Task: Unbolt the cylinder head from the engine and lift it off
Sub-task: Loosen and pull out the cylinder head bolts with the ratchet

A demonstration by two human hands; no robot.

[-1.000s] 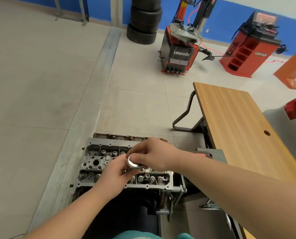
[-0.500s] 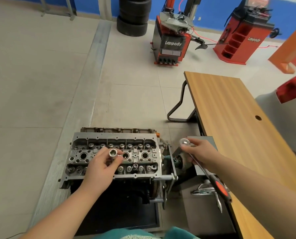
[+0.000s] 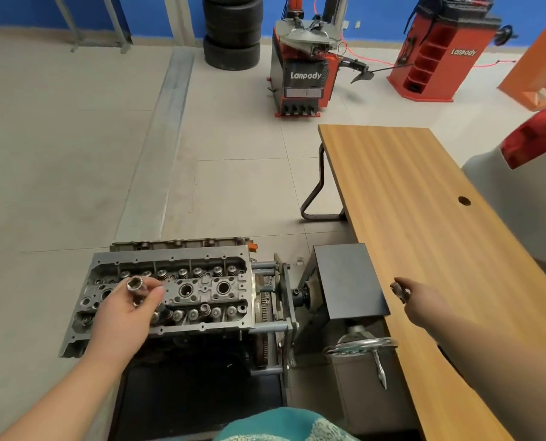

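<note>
The grey cylinder head (image 3: 201,281) sits on top of the engine, which is clamped in a stand, with valve springs and bolt holes facing up. My left hand (image 3: 122,316) hovers over the head's left half and pinches a chrome socket (image 3: 135,284) between thumb and fingertips. My right hand (image 3: 419,300) is out over the near edge of the wooden table (image 3: 424,218) and grips the head of a ratchet wrench (image 3: 399,291). The ratchet's handle is hidden behind my hand and forearm.
The engine stand's black box (image 3: 348,281) and chrome hand wheel (image 3: 360,346) lie between the engine and the table. Farther off on the tiled floor stand a red tyre changer (image 3: 302,78), a red balancer (image 3: 437,58) and stacked tyres (image 3: 232,30).
The two hands came apart, the socket staying in my left hand over the head. My right hand carried the ratchet rightward from the stand to above the table edge.
</note>
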